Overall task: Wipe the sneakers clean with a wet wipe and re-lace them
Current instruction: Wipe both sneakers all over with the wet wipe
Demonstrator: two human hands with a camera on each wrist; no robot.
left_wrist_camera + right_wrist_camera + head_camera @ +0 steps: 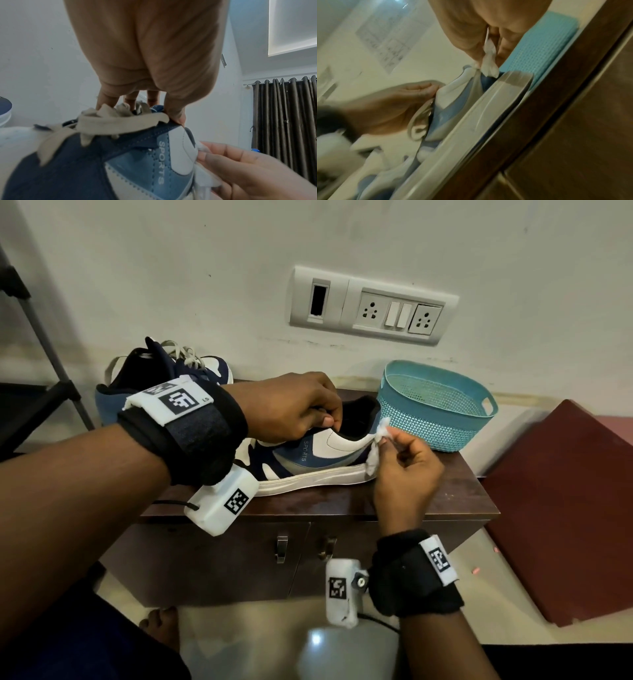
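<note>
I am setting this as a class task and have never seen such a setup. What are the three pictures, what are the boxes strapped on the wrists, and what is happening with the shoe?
No machine here: a person works with bare hands. The white boxes on black wrist straps are small cameras. One picture comes from a head camera looking down; the other two look along each hand.

On the dark wooden cabinet lies a blue and white sneaker marked SPORTS. The left hand grips its upper edge by the laces. The right hand pinches a white wet wipe against the heel. Behind stand a second sneaker and a turquoise basket.
</note>
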